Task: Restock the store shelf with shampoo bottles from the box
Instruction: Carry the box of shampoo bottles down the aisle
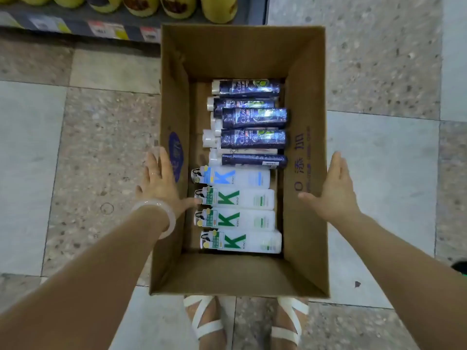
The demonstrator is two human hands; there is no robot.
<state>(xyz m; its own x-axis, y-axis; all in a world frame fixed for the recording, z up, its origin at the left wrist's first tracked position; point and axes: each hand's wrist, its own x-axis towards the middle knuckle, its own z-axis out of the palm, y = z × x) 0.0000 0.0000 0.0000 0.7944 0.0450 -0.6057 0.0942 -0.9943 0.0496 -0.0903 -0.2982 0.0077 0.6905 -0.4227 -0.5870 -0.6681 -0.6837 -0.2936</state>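
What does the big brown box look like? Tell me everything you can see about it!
The big brown cardboard box is a tall open-topped rectangle with plain inner walls and purple printing near its rim. It stands on the speckled stone floor, in front of a shelf. Dark blue and white shampoo bottles lie on their sides in a row at its bottom. The left hand lies flat against its left wall and the right hand, open, is at its right wall.

left hand (159,179): fingers straight, palm down | right hand (334,188): fingers straight, spread
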